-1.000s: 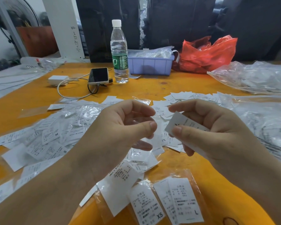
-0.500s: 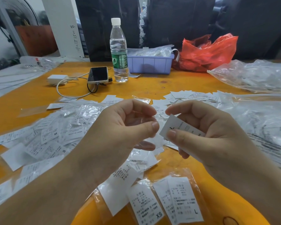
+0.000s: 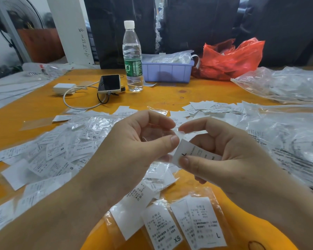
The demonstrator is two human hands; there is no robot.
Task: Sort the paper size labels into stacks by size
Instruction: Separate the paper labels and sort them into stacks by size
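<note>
My right hand [image 3: 229,152] pinches a white paper label marked L [image 3: 192,153] between thumb and fingers, above the table's middle. My left hand [image 3: 132,147] meets it, thumb tip on the label's upper left corner, fingers curled round a clear plastic sleeve [image 3: 155,134]. Loose labels in sleeves [image 3: 61,150] are spread out at the left. Near the front edge lie an XS label [image 3: 163,230] and an L label [image 3: 204,221] side by side. Another heap of bare labels [image 3: 210,108] lies beyond my hands.
On the orange table [image 3: 170,94] stand a water bottle [image 3: 133,58], a phone [image 3: 110,83] with charger cable, a purple bin [image 3: 167,71] and a red bag [image 3: 231,58]. Clear plastic bags [image 3: 285,134] cover the right side.
My right hand has brought the L label leftward to my left hand, and the left thumb now touches its corner.
</note>
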